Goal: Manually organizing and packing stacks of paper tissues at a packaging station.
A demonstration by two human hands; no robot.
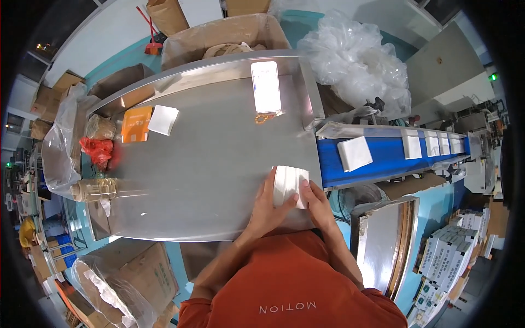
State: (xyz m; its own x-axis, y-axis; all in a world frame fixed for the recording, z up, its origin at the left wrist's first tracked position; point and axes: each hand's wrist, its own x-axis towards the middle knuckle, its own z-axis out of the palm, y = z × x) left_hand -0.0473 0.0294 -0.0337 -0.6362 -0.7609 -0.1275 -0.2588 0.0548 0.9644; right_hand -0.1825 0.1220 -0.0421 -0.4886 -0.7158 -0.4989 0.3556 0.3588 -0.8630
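A small stack of white folded sheets, like napkins (291, 183), is held between my two hands over the right front of the steel table (202, 158). My left hand (264, 206) closes on its left side, thumb across the near face. From the right, my right hand (319, 206) grips the other side, its thumb close to the left one. To the right, a white folded square (355, 153) lies slightly turned on the blue conveyor belt (385, 156). Several similar white squares (432, 144) sit farther along that belt.
A phone with a lit screen (266, 87) lies at the table's back. At left are an orange packet (136, 124), a white square (163, 119), a red plastic bag (98, 150) and a clear bottle (97, 189). Beyond the raised rim stands a lined carton (229, 33); clear plastic bags (355, 54) bulge behind the belt.
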